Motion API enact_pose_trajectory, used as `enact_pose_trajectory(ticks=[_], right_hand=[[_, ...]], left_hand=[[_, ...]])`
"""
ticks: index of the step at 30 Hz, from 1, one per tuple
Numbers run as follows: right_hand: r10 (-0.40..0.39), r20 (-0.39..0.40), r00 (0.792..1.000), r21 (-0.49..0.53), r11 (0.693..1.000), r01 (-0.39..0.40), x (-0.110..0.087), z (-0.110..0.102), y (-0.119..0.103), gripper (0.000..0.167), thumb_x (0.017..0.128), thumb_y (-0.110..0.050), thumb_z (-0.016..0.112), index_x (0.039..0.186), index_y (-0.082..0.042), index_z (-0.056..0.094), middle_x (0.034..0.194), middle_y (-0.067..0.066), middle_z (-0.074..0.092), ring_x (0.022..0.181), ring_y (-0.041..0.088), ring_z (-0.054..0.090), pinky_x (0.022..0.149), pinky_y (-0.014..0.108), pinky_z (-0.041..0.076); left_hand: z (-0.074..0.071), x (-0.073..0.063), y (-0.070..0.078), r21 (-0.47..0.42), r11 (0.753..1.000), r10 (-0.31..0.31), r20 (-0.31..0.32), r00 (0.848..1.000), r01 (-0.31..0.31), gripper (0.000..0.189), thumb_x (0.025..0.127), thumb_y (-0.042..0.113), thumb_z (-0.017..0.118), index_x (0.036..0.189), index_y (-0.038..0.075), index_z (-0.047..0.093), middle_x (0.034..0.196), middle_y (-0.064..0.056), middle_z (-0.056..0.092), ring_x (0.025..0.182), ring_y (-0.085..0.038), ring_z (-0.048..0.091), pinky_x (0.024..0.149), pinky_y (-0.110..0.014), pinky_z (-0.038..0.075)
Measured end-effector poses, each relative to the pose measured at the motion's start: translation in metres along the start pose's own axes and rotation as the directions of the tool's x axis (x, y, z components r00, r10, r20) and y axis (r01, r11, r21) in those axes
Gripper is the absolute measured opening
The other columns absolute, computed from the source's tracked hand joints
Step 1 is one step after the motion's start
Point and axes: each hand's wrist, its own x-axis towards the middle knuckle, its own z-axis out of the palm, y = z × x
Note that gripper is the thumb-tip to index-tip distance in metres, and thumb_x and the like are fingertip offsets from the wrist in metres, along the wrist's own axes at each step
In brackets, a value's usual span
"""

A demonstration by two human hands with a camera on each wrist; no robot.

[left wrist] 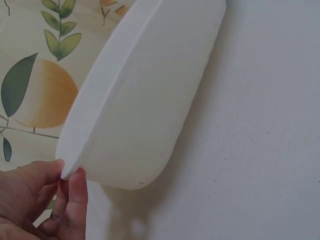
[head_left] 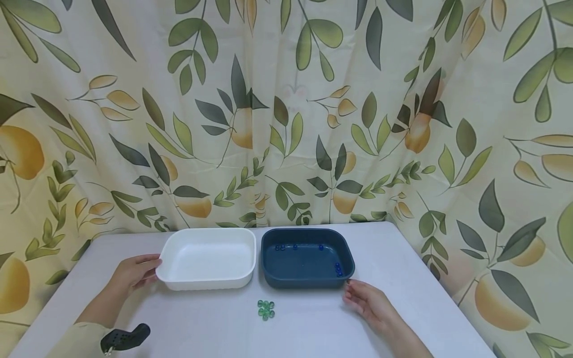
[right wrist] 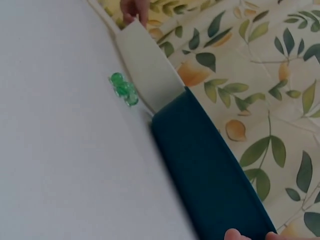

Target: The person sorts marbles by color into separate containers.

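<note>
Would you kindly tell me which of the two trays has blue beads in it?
The dark blue tray, at the person's right hand: small blue beads lie on its floor, whereas the white tray shows none.

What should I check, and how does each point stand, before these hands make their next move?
1. Left hand on the white tray: ok, thumb and fingers pinch its rim.
2. Right hand at the blue tray: ok, fingers at its near right corner.
3. Firmness of the right hand's hold: cannot tell.
4. Blue beads inside the blue tray: ok.
5. Green beads clear of both trays: ok, clustered on the table.
6. A hand free for the green beads: not ok, both are at trays.
</note>
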Motion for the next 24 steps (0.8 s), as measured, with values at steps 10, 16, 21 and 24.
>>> enact_pose_trajectory(ticks=[10,16,21,24], right_hand=[[-0.009,-0.011,1.0,-0.118,0.993,0.007,-0.006,0.023,0.015,0.036,0.1,-0.014,0.055,0.126,0.011,0.052,0.1,0.005,0.066,0.091,0.014,0.066,0.088,0.031,0.058],[-0.027,-0.074,0.997,-0.216,0.976,0.01,-0.004,0.04,0.023,0.044,0.099,-0.015,0.056,0.129,0.017,0.047,0.102,0.011,0.067,0.089,0.016,0.067,0.085,0.035,0.059],[-0.038,-0.061,0.997,-0.247,0.969,0.022,-0.001,0.052,0.028,0.043,0.099,-0.015,0.057,0.126,0.017,0.049,0.101,0.011,0.071,0.088,0.017,0.069,0.083,0.036,0.06],[-0.046,-0.038,0.998,-0.261,0.965,0.034,0.0,0.057,0.03,0.043,0.099,-0.016,0.058,0.125,0.017,0.05,0.101,0.011,0.072,0.088,0.018,0.07,0.081,0.036,0.06]], left_hand=[[0.003,-0.003,-0.001,-0.02,1.0,-0.011,-0.02,1.0,0.011,0.062,0.095,0.027,0.065,0.14,-0.01,0.043,0.135,-0.03,0.054,0.081,-0.01,0.07,0.072,-0.021,0.058],[0.004,-0.004,-0.001,-0.001,1.0,-0.005,-0.024,1.0,0.004,0.062,0.096,0.029,0.064,0.14,-0.009,0.043,0.136,-0.03,0.053,0.083,-0.011,0.07,0.072,-0.021,0.057],[0.003,-0.004,-0.001,-0.028,1.0,-0.001,-0.017,1.0,0.0,0.06,0.097,0.027,0.063,0.139,-0.011,0.043,0.128,-0.029,0.059,0.079,-0.008,0.068,0.071,-0.023,0.058],[0.003,-0.004,0.0,-0.039,0.999,-0.005,-0.017,1.0,0.004,0.06,0.097,0.026,0.063,0.139,-0.011,0.043,0.126,-0.029,0.06,0.078,-0.007,0.068,0.071,-0.023,0.059]])
